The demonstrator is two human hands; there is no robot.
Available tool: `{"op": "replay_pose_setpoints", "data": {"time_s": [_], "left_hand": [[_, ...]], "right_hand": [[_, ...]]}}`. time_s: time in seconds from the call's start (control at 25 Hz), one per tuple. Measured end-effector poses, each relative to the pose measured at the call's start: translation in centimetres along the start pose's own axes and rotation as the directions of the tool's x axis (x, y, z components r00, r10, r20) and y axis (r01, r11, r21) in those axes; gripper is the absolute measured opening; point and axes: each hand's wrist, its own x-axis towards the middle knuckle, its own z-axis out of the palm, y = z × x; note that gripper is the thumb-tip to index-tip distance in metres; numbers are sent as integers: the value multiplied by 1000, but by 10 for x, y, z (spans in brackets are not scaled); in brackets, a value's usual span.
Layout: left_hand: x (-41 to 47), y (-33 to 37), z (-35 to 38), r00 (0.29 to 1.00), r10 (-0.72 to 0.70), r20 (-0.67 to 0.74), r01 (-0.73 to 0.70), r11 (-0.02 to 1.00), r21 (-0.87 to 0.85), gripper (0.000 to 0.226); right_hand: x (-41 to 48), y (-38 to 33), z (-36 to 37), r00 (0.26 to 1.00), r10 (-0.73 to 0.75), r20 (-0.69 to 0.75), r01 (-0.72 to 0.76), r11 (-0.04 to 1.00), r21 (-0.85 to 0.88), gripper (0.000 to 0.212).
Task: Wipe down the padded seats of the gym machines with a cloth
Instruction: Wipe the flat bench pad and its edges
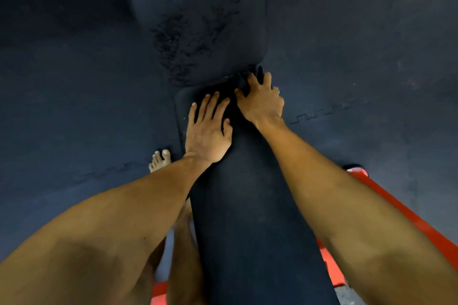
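The person is leaning over a long, narrow seat pad (247, 205), dark and matte with a fine grain, which is running straight out under both forearms. Just past the fingertips a second, wider back pad (203, 20) with rounded corners is sitting end to end with it. Its covering is looking badly worn, cracked and flaking in rough patches down the middle.

The left hand (209, 129) is lying flat on the far end of the narrow pad, fingers straight and slightly fanned, palm pressing down and holding nothing. The right hand (262, 100) is sitting just beside it and a little further out, at the seam between the two pads. Its fingers are curling down and gripping a dark bunched cloth (244, 80), which is hard to tell from the dark padding around it. A thin ring (277, 90) is showing on one finger. The two hands are close together but not touching.

Left of the left wrist, a bare foot (159, 160) is standing on the floor (74, 82) of dark rubber tiles with jigsaw edges. Behind the right forearm, a red metal frame (396, 205) is angling away.
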Motion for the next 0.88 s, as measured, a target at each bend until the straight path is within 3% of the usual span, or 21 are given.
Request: {"op": "replay_pose_setpoints", "data": {"time_s": [0.16,0.28,0.64,0.88], "left_hand": [[-3,-4,1,1000,-8,3,8,1000,13,60],[-2,-3,1,1000,-6,16,6,1000,-1,62],[0,-1,1,1000,-30,0,30,999,-22,60],[-1,-2,-2,999,-35,0,35,998,-59,63]], "right_hand": [[-59,20,5,989,-128,-69,126,992,-28,50],[-105,29,11,989,-126,-83,116,987,-111,53],[18,-28,8,995,-84,60,93,983,-160,55],[-84,19,12,985,-134,-110,125,989,-80,49]]}}
